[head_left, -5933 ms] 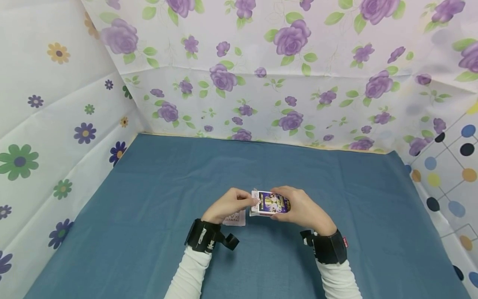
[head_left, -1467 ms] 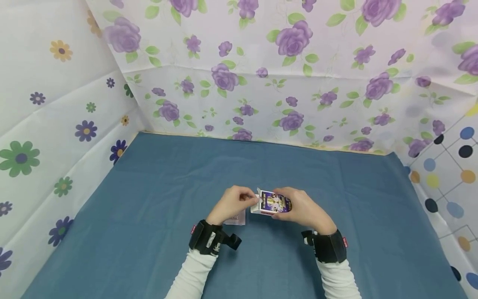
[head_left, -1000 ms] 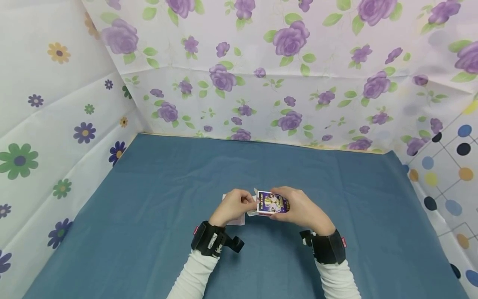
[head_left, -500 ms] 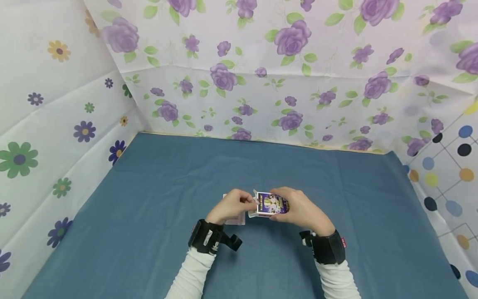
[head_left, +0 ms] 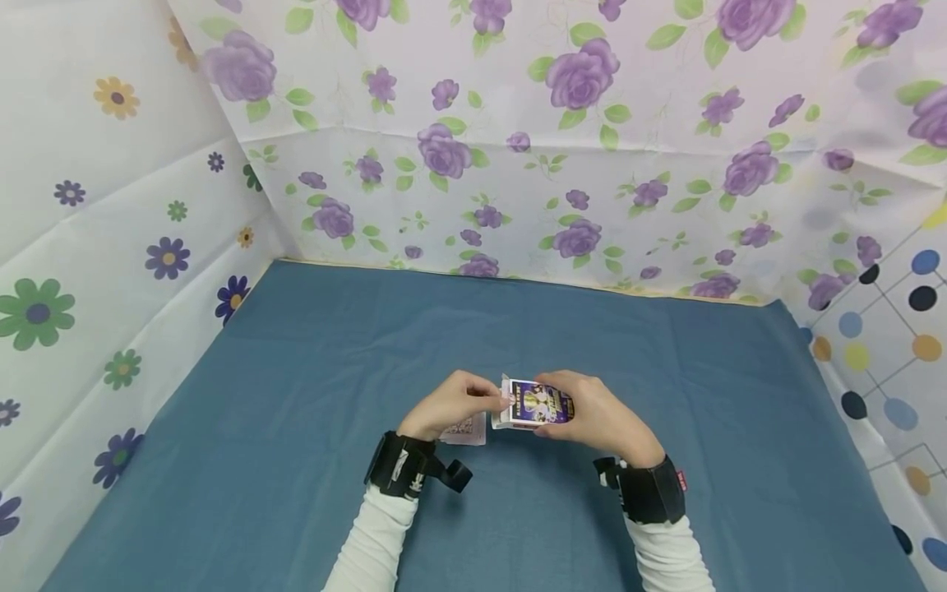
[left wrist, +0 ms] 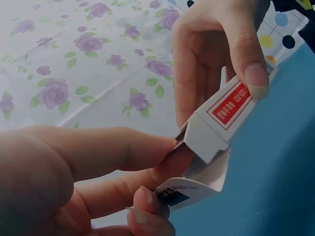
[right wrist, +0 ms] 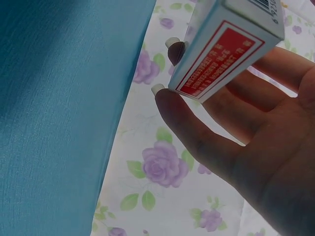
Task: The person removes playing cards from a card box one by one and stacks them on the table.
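Observation:
My right hand point(head_left: 602, 415) holds a playing card box point(head_left: 542, 403) by its closed end, thumb on the near edge and fingers on the far one. Its purple printed face is up and its mouth points left. At that mouth, my left hand point(head_left: 451, 407) pinches with thumb and index finger on the edge of playing cards point(left wrist: 181, 138); how many I cannot tell. An opened white flap point(left wrist: 189, 189) hangs over its curled lower fingers in the left wrist view. More patterned cards point(head_left: 468, 432) lie on the cloth, partly hidden under my left hand.
A blue cloth point(head_left: 333, 353) covers the table. Floral sheets point(head_left: 518, 205) form a wall behind it, with a daisy-print sheet point(head_left: 133, 271) at left and a dotted one point(head_left: 888, 386) at right. Black straps point(head_left: 399, 464) wrap both wrists.
My left wrist has shifted slightly left, showing more of the cards on the cloth. Cards stuck out farther from the box about six seconds ago. My right hand stays nearly in place.

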`<state>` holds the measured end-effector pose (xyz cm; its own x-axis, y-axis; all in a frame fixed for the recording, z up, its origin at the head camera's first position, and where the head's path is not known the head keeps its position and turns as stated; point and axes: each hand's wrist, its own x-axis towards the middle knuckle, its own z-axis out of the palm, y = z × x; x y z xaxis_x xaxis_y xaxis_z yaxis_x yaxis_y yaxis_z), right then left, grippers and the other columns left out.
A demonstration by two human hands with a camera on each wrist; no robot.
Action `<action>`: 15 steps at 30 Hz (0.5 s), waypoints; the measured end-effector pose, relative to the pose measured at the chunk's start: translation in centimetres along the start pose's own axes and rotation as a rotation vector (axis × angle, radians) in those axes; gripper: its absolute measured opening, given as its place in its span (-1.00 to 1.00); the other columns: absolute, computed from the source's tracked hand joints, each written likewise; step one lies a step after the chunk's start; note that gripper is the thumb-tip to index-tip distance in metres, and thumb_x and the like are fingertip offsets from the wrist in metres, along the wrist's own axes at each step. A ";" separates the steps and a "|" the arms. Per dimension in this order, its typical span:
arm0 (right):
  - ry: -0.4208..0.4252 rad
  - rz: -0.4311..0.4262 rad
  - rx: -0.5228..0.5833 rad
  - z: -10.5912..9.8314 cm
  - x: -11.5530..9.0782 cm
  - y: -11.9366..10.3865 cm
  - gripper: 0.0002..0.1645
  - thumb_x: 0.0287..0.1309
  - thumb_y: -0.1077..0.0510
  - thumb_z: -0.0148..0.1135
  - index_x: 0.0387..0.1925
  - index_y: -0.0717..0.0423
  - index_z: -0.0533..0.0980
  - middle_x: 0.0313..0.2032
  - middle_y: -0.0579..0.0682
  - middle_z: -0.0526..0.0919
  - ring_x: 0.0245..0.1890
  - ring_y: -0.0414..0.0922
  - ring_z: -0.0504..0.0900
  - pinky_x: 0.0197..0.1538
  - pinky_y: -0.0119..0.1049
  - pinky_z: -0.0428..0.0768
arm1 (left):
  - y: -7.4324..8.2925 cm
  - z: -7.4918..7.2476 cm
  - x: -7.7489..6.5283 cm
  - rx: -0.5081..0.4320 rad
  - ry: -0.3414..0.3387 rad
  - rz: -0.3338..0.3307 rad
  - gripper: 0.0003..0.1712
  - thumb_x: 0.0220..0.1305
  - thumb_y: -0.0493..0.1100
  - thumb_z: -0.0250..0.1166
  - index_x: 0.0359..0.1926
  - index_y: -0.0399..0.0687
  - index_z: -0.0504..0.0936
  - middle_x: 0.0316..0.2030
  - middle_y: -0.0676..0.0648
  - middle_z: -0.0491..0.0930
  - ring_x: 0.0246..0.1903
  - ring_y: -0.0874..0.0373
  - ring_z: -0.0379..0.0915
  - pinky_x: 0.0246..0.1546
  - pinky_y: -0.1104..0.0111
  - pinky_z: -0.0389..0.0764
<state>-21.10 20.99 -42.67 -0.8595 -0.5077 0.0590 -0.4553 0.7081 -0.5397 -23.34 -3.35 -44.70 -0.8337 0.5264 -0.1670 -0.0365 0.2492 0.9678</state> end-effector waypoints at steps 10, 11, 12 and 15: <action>0.006 -0.010 0.003 -0.3 0.1 0.0 -0.22 -0.05 0.01 0.51 0.20 0.21 0.46 0.07 0.09 0.61 -0.11 -0.15 0.57 -0.14 -0.28 0.56 | 0.1 -0.2 0.0 -0.001 -0.002 -0.030 -0.76 0.33 -0.17 0.22 -0.20 -0.26 0.73 -0.57 -0.01 0.47 -0.74 0.24 -0.02 -0.62 0.40 0.15; 0.004 -0.010 0.004 -0.3 0.1 0.0 -0.22 -0.05 0.01 0.51 0.20 0.20 0.46 0.07 0.09 0.61 -0.11 -0.15 0.57 -0.14 -0.29 0.56 | 0.1 -0.3 0.0 -0.003 -0.005 -0.030 -0.76 0.33 -0.18 0.21 -0.23 -0.26 0.72 -0.60 0.00 0.42 -0.74 0.24 -0.03 -0.62 0.40 0.15; 0.002 -0.009 0.006 -0.3 0.1 0.0 -0.22 -0.04 0.00 0.51 0.20 0.20 0.46 0.07 0.08 0.61 -0.11 -0.15 0.57 -0.14 -0.29 0.55 | 0.1 -0.3 0.0 -0.003 -0.008 -0.029 -0.76 0.34 -0.18 0.20 -0.25 -0.27 0.71 -0.62 0.02 0.39 -0.74 0.24 -0.03 -0.62 0.40 0.15; 0.000 -0.002 0.010 -0.2 0.0 0.0 -0.22 -0.04 0.01 0.51 0.21 0.19 0.46 0.08 0.08 0.60 -0.11 -0.15 0.57 -0.13 -0.28 0.55 | 0.0 -0.3 0.1 -0.003 -0.016 -0.023 -0.76 0.35 -0.19 0.15 -0.37 -0.26 0.62 -0.66 0.05 0.27 -0.71 0.23 0.00 -0.58 0.38 0.15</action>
<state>-21.18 21.08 -42.48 -0.8588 -0.5089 0.0600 -0.4544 0.7023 -0.5480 -23.60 -3.52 -44.64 -0.8239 0.5331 -0.1923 -0.0574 0.2590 0.9642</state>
